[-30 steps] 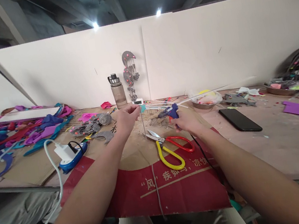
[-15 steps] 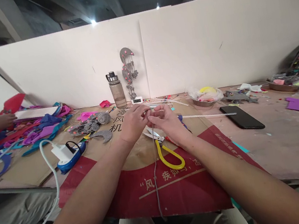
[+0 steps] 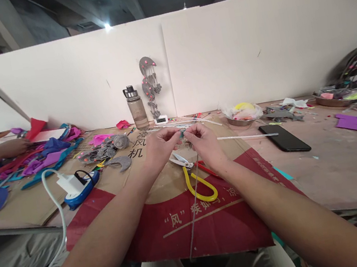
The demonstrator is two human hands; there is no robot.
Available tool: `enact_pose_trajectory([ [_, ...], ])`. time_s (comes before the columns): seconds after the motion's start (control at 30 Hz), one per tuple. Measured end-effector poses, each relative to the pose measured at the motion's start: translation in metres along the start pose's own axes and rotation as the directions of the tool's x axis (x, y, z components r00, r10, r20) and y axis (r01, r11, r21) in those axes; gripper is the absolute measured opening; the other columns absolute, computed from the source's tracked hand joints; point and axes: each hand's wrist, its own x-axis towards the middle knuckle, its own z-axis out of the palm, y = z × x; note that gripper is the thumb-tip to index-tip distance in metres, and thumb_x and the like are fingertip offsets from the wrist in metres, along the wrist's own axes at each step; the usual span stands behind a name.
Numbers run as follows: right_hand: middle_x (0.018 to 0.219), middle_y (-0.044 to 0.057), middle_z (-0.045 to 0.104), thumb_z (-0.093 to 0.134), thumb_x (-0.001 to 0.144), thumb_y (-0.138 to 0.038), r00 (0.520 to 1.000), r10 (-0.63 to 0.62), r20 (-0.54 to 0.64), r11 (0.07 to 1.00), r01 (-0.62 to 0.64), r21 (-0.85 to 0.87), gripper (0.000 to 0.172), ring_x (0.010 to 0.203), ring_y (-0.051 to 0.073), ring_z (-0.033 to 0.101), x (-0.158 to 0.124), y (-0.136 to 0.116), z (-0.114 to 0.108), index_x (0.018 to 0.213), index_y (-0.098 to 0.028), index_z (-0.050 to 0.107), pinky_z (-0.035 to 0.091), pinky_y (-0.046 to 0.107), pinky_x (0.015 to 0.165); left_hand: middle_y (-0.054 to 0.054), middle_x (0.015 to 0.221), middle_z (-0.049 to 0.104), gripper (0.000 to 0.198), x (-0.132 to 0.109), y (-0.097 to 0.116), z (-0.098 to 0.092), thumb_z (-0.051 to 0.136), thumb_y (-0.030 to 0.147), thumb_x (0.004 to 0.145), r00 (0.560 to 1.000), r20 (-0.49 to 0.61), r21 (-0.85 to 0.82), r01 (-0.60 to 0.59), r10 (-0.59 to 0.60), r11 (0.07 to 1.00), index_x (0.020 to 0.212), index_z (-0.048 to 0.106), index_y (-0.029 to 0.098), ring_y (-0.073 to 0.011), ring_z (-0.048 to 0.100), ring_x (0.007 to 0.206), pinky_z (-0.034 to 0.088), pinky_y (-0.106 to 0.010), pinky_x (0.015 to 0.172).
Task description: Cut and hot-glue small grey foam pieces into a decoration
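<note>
My left hand (image 3: pixel 162 148) and my right hand (image 3: pixel 205 143) meet above the cardboard, both pinched. Between the fingertips shows a small dark green piece (image 3: pixel 181 134), too small to name. A strand of grey yarn (image 3: pixel 194 220) hangs from my right fingers and runs down over the cardboard's front edge. Below the hands lie yellow-handled scissors (image 3: pixel 213 191), their blades pointing away to the left. A red handle (image 3: pixel 211 171) lies next to them, partly hidden by my right hand.
Red-and-brown cardboard (image 3: pixel 227 235) covers the table before me. Left are a blue power strip (image 3: pixel 80 194), a grey yarn ball (image 3: pixel 121 141) and a bottle (image 3: pixel 137 113). A phone (image 3: pixel 285 138) lies right. Another person's hand (image 3: pixel 17 146) is among felt scraps (image 3: pixel 53 158).
My hands have drawn slightly apart, and the green piece now shows between the fingertips. The yarn has swung to hang from my right hand. The other person's hand has moved right.
</note>
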Motion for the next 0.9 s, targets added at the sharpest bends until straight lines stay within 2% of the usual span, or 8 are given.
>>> enact_pose_trajectory([
  [0.13,0.068,-0.003,0.051,0.058,0.078,-0.037,1.0,0.005,-0.002,0.999,-0.005,-0.032,0.018,0.059,0.011,0.041,-0.0013,-0.0027,-0.0014,0.075,-0.02,0.056,0.036,0.025,0.057,-0.004,0.066,0.069,0.021,0.0003,0.0016,-0.0009,0.066,0.034,0.077,0.999,0.024,-0.025,0.038,-0.037,0.999,0.086,0.074,0.016,-0.0128,0.061,0.054,0.047,-0.023,0.052],
  [0.3,0.066,-0.003,0.053,0.058,0.078,-0.04,1.0,-0.007,-0.008,0.997,0.006,-0.081,0.021,0.059,0.011,0.042,-0.0013,-0.0039,-0.0021,0.074,-0.019,0.058,0.035,0.026,0.058,-0.003,0.068,0.069,0.021,0.0007,-0.0003,0.0,0.064,0.034,0.076,0.999,0.039,-0.065,0.038,-0.035,0.997,0.084,0.071,0.015,-0.0143,0.065,0.059,0.049,-0.023,0.051],
  [0.53,0.063,-0.003,0.053,0.059,0.076,-0.04,1.0,-0.013,-0.025,0.991,0.01,-0.133,0.022,0.058,0.011,0.042,-0.0007,-0.0045,-0.0012,0.071,-0.018,0.058,0.036,0.026,0.059,-0.001,0.067,0.066,0.018,-0.0003,0.0017,-0.0001,0.061,0.031,0.077,0.997,0.068,-0.046,0.032,-0.029,0.998,0.082,0.067,0.015,-0.0137,0.064,0.06,0.05,-0.022,0.051],
  [0.9,0.061,-0.004,0.05,0.06,0.075,-0.039,0.999,-0.01,-0.033,0.983,0.003,-0.182,0.022,0.059,0.012,0.043,0.0004,-0.002,-0.0011,0.065,-0.019,0.055,0.034,0.027,0.059,0.002,0.063,0.063,0.011,-0.0017,0.001,0.0013,0.059,0.027,0.075,0.998,0.054,0.056,0.033,-0.036,0.998,0.079,0.065,0.018,-0.0123,0.062,0.06,0.045,-0.022,0.057],
])
